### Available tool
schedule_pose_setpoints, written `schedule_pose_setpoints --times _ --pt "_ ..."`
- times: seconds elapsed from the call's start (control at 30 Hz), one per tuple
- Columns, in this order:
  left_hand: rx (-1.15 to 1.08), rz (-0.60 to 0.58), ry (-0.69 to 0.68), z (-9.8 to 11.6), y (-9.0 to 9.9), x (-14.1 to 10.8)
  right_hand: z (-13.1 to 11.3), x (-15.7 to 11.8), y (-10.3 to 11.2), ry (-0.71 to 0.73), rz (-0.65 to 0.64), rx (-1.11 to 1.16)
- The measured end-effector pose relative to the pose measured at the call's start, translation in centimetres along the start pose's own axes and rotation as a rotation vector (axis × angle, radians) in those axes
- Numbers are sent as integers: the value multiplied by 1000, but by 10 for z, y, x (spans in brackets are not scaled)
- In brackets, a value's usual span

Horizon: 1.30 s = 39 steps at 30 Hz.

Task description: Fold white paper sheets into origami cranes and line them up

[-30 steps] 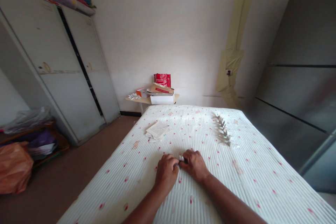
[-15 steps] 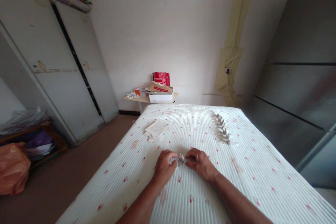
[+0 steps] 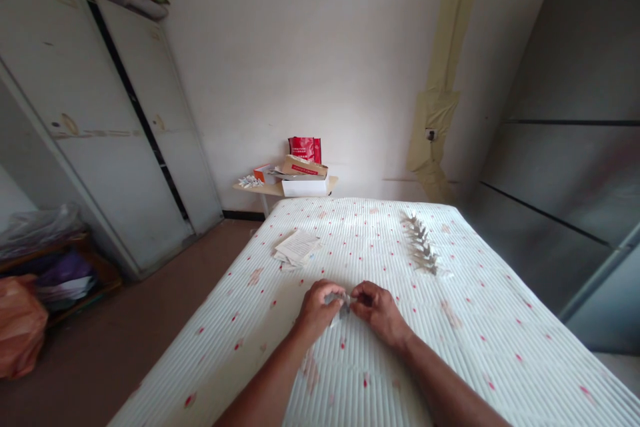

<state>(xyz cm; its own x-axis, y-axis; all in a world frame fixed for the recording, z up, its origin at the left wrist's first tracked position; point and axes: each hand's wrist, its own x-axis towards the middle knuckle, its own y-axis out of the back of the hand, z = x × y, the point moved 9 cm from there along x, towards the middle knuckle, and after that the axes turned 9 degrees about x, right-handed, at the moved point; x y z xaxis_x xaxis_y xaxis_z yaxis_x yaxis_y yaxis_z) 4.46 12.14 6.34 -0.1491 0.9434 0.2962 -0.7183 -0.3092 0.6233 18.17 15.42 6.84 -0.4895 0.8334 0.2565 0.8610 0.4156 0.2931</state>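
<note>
Between my hands is a small folded paper piece [image 3: 344,311], its exact shape too small to make out. My left hand [image 3: 320,310] pinches its left side, with fingers curled over the top. My right hand [image 3: 376,310] grips the other side between thumb and fingertips. Both hands are just above the white quilted cover [image 3: 360,373] with red dots. Beyond them to the left lies a loose pile of printed paper sheets [image 3: 297,247]. Several folded paper figures [image 3: 423,245] with pointed tips stand in a row at the right.
Past the bed's far edge, a small table [image 3: 265,188] holds a white box [image 3: 305,187], a red bag [image 3: 306,148] and white folded pieces [image 3: 250,181]. A wardrobe [image 3: 135,167] stands left; a grey panelled surface [image 3: 565,160] rises at the right.
My fingers have come closer together around the small paper piece, which now shows a pale part pointing down toward the cover. The view has shifted slightly.
</note>
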Motion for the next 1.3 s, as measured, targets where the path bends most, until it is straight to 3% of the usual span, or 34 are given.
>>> schedule_pose_setpoints --times 0.27,0.47,0.6,0.83,0.97,1.1,1.3 --pt "9 -19 -85 8 -6 5 -4 -1 -7 35 4 -246" --pt "34 -51 -68 9 -9 6 -3 1 -1 37 5 -64" --pt "50 -44 -62 8 -8 6 -17 3 6 154 27 -7" --pt "75 -43 -68 9 -9 6 -34 2 0 284 -39 -52" --pt "69 -57 -55 10 -12 5 -49 -6 -6 416 -111 -216" --pt "66 -65 -75 12 -12 6 -47 -9 -10 434 -152 -399" --pt "84 -47 -81 6 -15 6 -45 -9 -11 496 -144 -413"
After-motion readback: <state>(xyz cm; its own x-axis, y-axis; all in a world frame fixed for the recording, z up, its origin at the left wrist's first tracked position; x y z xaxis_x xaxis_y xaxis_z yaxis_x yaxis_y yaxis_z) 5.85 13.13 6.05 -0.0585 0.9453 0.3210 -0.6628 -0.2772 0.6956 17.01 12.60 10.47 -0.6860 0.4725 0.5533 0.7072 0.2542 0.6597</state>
